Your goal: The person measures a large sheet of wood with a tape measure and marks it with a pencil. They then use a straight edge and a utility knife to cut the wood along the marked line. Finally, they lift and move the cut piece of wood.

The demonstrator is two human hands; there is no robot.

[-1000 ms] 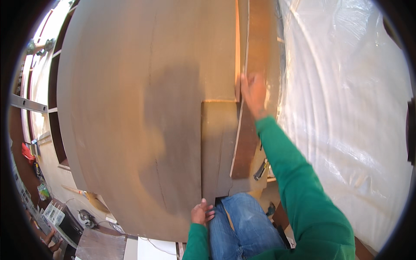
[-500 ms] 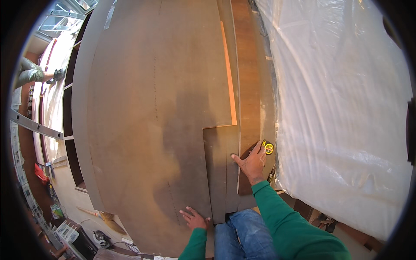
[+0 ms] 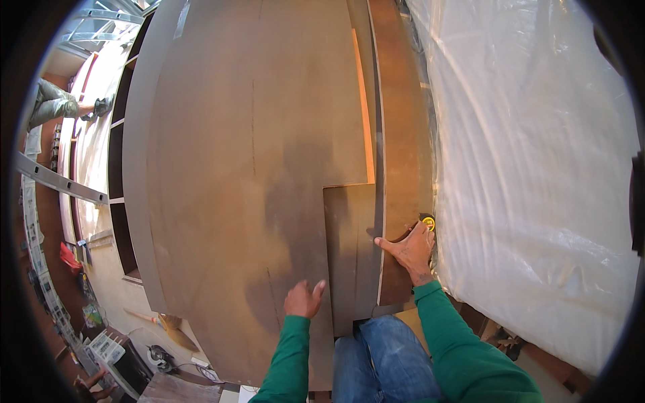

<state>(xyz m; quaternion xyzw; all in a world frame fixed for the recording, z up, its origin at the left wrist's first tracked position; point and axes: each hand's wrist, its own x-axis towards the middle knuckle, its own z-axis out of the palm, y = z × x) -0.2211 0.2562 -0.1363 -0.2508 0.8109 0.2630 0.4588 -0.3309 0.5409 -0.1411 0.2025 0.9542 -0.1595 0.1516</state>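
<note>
My right hand (image 3: 411, 251) spans a narrow brown board (image 3: 404, 168), its thumb at the left edge and its fingers toward the right edge. A yellow and black tape measure (image 3: 428, 221) shows by those fingertips; whether they touch it I cannot tell. My left hand (image 3: 306, 299) is over the large brown sheet panel (image 3: 215, 201), with nothing in it; the thumb stands apart and the other fingers are partly hidden. A step is cut out of the panel's right side, with an orange-coloured edge, and another brown sheet (image 3: 353, 255) shows beneath.
Clear plastic sheeting (image 3: 524, 168) covers the right side. To the left are dark shelf-like openings (image 3: 117, 168), a metal ladder (image 3: 60, 183), a broom (image 3: 175, 332) and a circular saw (image 3: 160, 358). Another person's arm (image 3: 60, 107) shows at far left. My knees are at the panel's near edge.
The narrow board has shifted right, leaving a dark gap beside the panel's cut edge, and my right hand has moved with it. My left hand has moved forward from lying spread on the panel.
</note>
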